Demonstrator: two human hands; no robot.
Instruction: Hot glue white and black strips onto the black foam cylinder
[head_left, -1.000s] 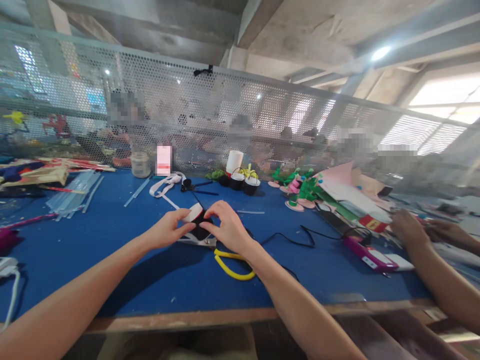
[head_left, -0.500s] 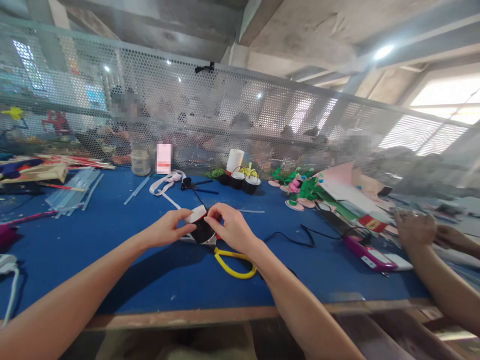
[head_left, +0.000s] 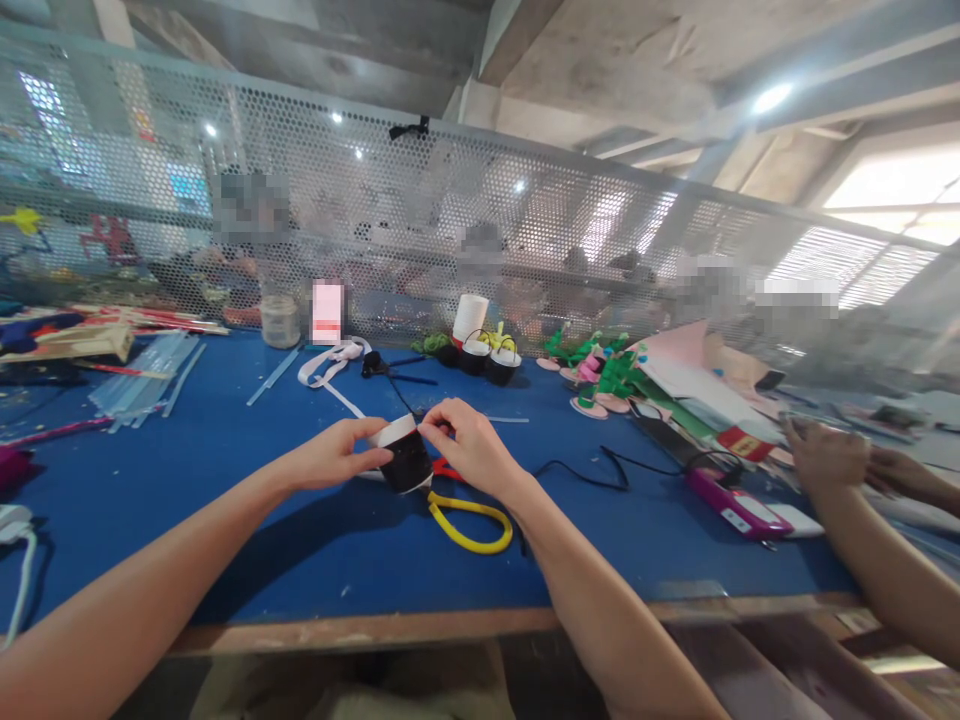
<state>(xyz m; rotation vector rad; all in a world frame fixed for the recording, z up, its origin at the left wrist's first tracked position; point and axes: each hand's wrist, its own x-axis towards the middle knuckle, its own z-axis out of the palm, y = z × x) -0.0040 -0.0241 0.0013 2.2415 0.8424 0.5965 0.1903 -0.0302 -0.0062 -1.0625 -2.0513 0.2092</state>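
Observation:
Tilted between my hands is a small black cup (head_left: 406, 462) with a white band (head_left: 393, 431) around its upper edge. My left hand (head_left: 341, 452) grips it from the left, thumb and fingers on the band. The fingertips of my right hand (head_left: 457, 435) are pinched at the band's right end; what they hold is too small to make out. A white ribbon (head_left: 330, 368) runs from a loose coil at the back toward my left hand. Just below the cup lies a tool with a yellow looped handle (head_left: 476, 548) and a red part (head_left: 448, 470), partly covered by my right hand.
Behind are a black tool (head_left: 373, 364), white-rimmed black cups (head_left: 502, 368), a white roll (head_left: 470, 318), a jar (head_left: 280, 322) and green figures (head_left: 616, 372). Clear sticks (head_left: 146, 380) lie left. A purple device (head_left: 739, 505) with a cord and another person's hands (head_left: 832, 458) are right.
My right hand has drawn slightly right and up, uncovering more of the black cup, which now stands more upright. My left hand keeps its grip.

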